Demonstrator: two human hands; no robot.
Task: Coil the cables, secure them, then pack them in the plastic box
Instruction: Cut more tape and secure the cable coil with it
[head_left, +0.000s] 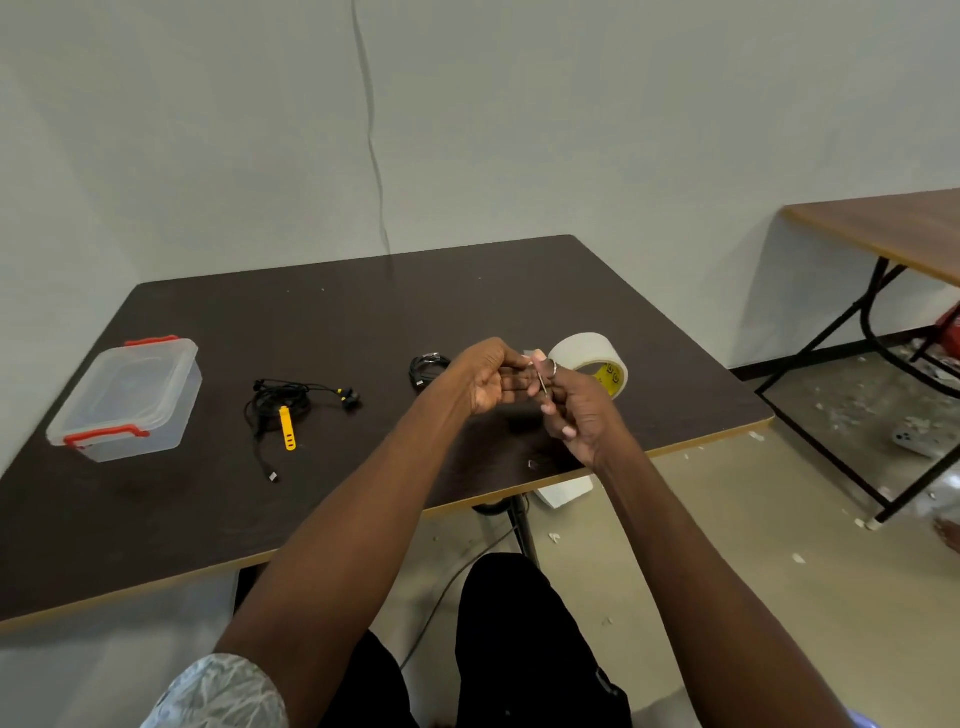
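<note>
Both hands (524, 387) above dark table (311, 332), grey wall (519, 130) behind.

Bare forearms, pale crinkled short sleeve (223, 691) at left, ring (554, 368), black trousers (524, 644)

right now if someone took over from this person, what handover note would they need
Left hand and right hand: both pinch a thin strip, likely tape, above the dark brown table.
Clear plastic box with red latches: far left, lid on, looks empty.
Loose black cable with yellow strap: uncoiled.
Small black coiled cable: behind the left hand.
White tape roll: behind the right hand.
Left: secure, coil, pack.
</note>
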